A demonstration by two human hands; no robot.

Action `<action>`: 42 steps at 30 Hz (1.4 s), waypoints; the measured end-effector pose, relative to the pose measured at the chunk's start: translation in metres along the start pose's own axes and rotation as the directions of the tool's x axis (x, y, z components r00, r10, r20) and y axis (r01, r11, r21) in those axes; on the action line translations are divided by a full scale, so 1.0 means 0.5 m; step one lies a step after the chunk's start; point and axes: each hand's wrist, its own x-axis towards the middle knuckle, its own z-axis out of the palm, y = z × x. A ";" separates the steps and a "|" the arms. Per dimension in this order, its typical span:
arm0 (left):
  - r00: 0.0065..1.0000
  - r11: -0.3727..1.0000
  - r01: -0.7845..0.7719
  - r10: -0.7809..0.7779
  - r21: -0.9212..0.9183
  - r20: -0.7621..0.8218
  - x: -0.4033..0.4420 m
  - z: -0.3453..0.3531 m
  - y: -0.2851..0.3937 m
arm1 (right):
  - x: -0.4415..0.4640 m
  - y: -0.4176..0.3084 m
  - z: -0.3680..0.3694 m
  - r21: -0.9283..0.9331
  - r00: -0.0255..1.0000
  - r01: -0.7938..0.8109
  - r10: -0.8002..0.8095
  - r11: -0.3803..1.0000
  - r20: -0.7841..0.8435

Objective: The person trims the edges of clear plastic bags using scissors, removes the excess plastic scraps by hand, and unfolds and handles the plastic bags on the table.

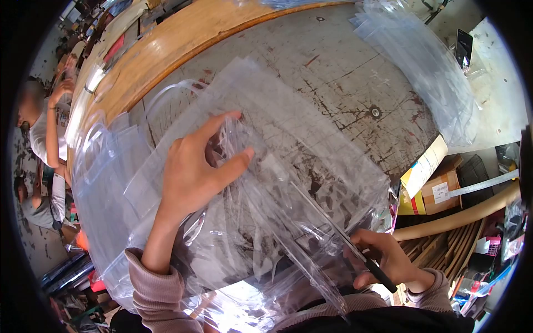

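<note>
My left hand curves over a crumpled clear plastic sheet, thumb and forefinger on either side of a bunched part. Its other fingers are mostly hidden. My right hand, near the table's front edge, is closed around a long thin metal tool with a black handle. The tool's shaft slants up and left across the plastic; its exact kind is unclear. Under the crumpled plastic lies a flatter clear plastic piece. Left of my left arm are clear plastic bags with looped handles.
The scratched grey table has a wooden edge strip. A stack of clear plastic sheets lies at the right, near a phone. A cardboard box stands below. Another person is at the far left.
</note>
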 end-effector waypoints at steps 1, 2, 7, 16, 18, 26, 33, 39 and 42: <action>1.000 1.000 -0.004 0.004 0.001 0.000 0.000 -0.001 0.001 | 0.000 0.004 -0.004 -0.047 1.000 -0.007 0.008 0.999 0.017; 1.000 1.000 0.005 -0.005 0.008 0.008 -0.001 -0.003 0.003 | 0.001 0.006 -0.006 -0.094 0.999 -0.014 0.017 0.996 0.036; 0.998 0.999 0.045 -0.045 0.010 0.036 0.000 -0.004 0.006 | 0.000 -0.003 -0.005 -0.088 0.999 -0.023 0.025 0.996 0.024; 0.998 0.999 0.050 -0.051 0.007 0.041 0.001 -0.007 0.008 | -0.005 -0.005 -0.004 -0.115 0.997 -0.074 0.075 0.991 0.004; 0.998 0.999 0.045 -0.045 0.006 0.036 0.001 -0.007 0.007 | -0.005 0.006 -0.001 -0.078 0.998 -0.067 0.066 0.995 -0.006; 1.000 1.000 0.010 -0.009 -0.006 0.028 -0.008 0.002 0.008 | -0.002 0.003 0.011 -0.008 0.998 -0.054 0.054 0.999 0.014; 0.999 1.000 0.030 -0.031 0.001 0.037 -0.007 0.000 0.010 | -0.007 0.026 0.002 -0.055 1.000 -0.008 0.009 0.998 0.015; 1.000 0.999 -0.018 0.018 -0.047 0.007 -0.006 0.007 -0.005 | -0.008 0.021 0.006 0.016 0.999 -0.045 0.045 0.999 0.030; 1.000 0.999 0.000 0.000 -0.034 0.012 -0.008 0.007 0.000 | -0.006 0.010 0.008 0.032 0.998 -0.049 0.048 0.998 0.026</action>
